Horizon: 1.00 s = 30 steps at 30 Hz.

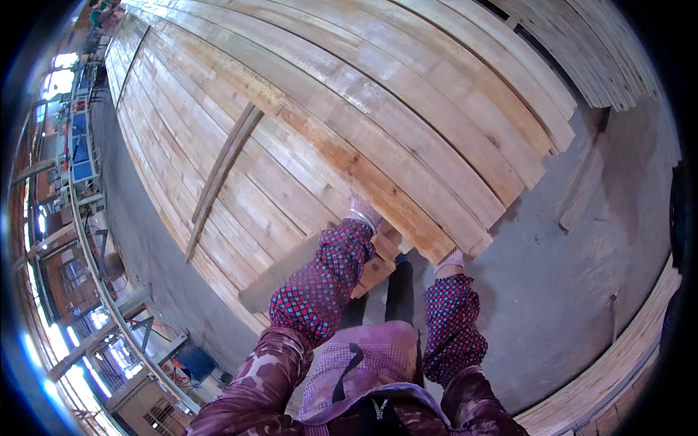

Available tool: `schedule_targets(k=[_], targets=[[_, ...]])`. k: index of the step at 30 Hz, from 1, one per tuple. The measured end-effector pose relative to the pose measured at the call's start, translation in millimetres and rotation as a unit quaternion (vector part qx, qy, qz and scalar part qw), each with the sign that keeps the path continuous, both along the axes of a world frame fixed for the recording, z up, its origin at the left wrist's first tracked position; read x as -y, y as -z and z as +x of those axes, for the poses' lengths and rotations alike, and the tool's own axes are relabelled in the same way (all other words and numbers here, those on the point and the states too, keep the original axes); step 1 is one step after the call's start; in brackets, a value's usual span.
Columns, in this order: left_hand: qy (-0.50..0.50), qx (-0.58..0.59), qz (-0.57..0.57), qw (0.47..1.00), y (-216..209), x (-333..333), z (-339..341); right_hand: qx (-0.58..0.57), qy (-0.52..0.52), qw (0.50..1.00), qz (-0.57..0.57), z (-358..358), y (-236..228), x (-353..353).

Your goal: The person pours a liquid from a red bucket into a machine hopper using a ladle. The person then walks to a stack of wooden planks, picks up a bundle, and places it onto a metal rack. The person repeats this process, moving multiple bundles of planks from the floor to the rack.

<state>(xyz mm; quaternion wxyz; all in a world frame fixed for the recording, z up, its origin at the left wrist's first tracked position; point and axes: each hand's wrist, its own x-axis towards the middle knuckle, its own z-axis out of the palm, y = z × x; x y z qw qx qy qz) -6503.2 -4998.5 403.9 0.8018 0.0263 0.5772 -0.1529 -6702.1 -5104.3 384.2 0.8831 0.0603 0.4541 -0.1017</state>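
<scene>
A long wooden board (392, 202) with an orange-brown face lies on a wide stack of pale boards, its near end toward me. Against its left edge, a short way back from that end, my left hand (363, 208) in a pinkish glove grips it; part of the fingers is hidden. At the near end, my right hand (452, 262) is closed on the board from below, fingers mostly covered by the wood. Patterned sleeve covers reach up both forearms. Below my left hand, short board ends (374, 275) stick out from a lower layer.
Narrow wooden strips (225, 163) lie crosswise on the lower layer at left. More boards (603, 51) are stacked at the far right, others (611, 381) at lower right. A loose piece of wood (580, 196) is on the grey floor. Machinery (193, 360) stands along the left.
</scene>
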Motion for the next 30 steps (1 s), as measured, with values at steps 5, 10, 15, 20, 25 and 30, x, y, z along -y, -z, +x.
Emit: schedule_targets(k=[5,10,15,20,25,30], targets=[[0.415,0.233,0.118,0.871,-31.2,4.1,-27.7,-0.016,-0.012,0.999,0.03,-3.9,5.4,7.5],[0.328,0.137,0.067,0.932,-110.7,44.5,-47.9,-0.041,-0.015,0.995,0.09,-1.0,9.1,13.0],[0.3,0.171,0.035,0.938,-106.4,51.5,-44.6,-0.091,0.027,0.987,0.133,-8.2,10.3,-4.8],[0.384,0.089,0.096,0.914,-101.8,60.5,-35.2,-0.078,-0.019,0.992,0.101,-33.6,-13.4,-41.3],[0.38,0.1,0.005,0.92,-134.8,26.7,-69.5,-0.131,-0.151,0.98,-0.017,-78.0,-66.7,-68.4],[0.353,0.301,-0.214,0.86,-160.4,-54.8,-155.5,-0.15,-0.316,0.929,-0.118,-133.0,-43.6,-72.8]])
